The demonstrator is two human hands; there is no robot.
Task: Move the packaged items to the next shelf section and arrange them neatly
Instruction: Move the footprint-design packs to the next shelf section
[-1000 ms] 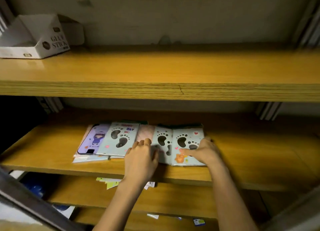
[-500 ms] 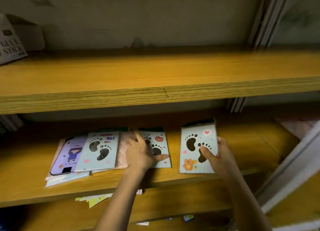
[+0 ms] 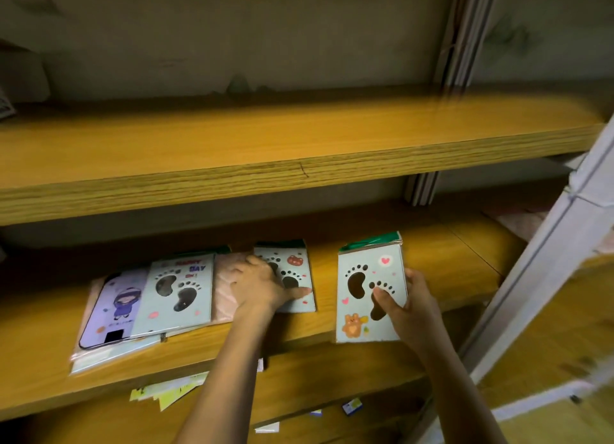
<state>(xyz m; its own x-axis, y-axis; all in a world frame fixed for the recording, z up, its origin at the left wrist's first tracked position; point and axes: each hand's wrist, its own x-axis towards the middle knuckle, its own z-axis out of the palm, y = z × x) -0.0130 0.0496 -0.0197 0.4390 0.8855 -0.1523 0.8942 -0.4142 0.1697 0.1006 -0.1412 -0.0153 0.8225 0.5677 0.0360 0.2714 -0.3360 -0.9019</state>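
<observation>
Several flat packaged items lie on the middle wooden shelf (image 3: 448,244). My right hand (image 3: 410,314) grips a pale blue footprint pack with a bear (image 3: 365,277) by its right edge, thumb on its face, at the shelf's front edge. My left hand (image 3: 262,285) rests on another footprint pack (image 3: 299,267) to the left, fingers spread over it. Further left lie a pink pack (image 3: 224,287), a "Happy Day" footprint pack (image 3: 181,294) and a purple cartoon pack (image 3: 116,307), overlapping in a row.
An upper wooden shelf (image 3: 299,144) overhangs the work area. A white metal upright (image 3: 545,270) slants at the right, and another post (image 3: 422,187) stands at the back. Yellow papers (image 3: 166,390) and small cards (image 3: 352,405) lie on the lower shelf.
My right hand has pulled the bear footprint pack away from the row, to the right and toward the shelf's front edge. The view has swung right. My left hand stays on the neighbouring pack.
</observation>
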